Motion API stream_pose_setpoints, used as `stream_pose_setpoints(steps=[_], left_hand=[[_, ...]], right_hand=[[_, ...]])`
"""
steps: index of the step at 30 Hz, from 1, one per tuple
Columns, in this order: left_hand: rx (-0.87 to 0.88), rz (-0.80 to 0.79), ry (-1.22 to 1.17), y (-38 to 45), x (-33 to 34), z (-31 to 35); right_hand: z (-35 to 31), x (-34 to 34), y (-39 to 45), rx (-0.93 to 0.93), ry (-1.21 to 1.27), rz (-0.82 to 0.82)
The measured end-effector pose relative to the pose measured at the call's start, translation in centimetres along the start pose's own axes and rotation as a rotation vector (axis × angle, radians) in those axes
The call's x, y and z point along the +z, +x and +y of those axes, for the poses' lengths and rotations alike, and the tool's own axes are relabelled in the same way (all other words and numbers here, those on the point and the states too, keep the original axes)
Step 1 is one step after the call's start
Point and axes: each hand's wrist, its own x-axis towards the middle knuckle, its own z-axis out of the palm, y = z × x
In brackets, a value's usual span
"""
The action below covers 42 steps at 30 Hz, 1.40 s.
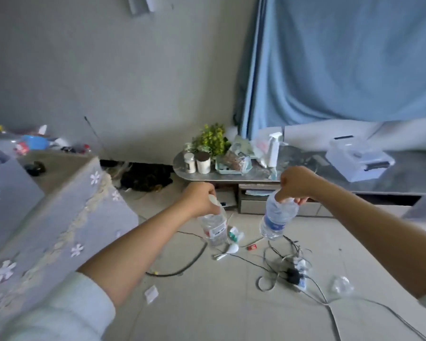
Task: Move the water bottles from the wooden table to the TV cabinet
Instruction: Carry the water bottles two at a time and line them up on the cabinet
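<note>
Two bare arms reached toward the cluttered TV cabinet [231, 177]. The left hand [199, 197] and right hand [297, 183] were each clenched around a water bottle's neck. The red-labelled bottle [214, 227] and blue-labelled bottle [276, 217] hung above the floor, looking light, thin-walled and easily crushed.

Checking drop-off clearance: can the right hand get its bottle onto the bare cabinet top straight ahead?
Probably yes. The right hand holds the blue-label bottle by the neck, in front of the TV cabinet. Bare top lies between the white spray bottle and the clear plastic box.
</note>
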Motion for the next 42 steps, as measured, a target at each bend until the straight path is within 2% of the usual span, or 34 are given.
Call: stream_pose_setpoints(steps=[7,12,16,22,26,34,42], left_hand=[[0.271,-0.186,0.081,6.7,5.1,10.5],[0.377,-0.278,0.116,10.3,10.0,18.6],[0.417,-0.316,0.15,13.4,14.7,25.7],[0.416,-0.322,0.161,17.5,20.7,36.3],[0.425,-0.319,0.138,19.7,23.8,43.5],[0.438,-0.336,0.108,25.8,28.2,53.6],[0.506,-0.416,0.186,36.1,31.7,64.8]], right_hand=[[13.2,-1.1,-2.8,0.375,0.161,0.047],[22.4,-1.2,-4.0,0.583,0.255,-0.063],[30.2,-2.1,-3.9,0.671,0.27,-0.127],[41.2,-4.9,-4.7,0.586,0.209,-0.075],[48.8,-7.2,-4.1,0.624,0.232,-0.017],[61.2,-10.6,-0.7,0.707,0.269,-0.042],[73.6,-17.2,5.0,0.726,0.341,-0.045]])
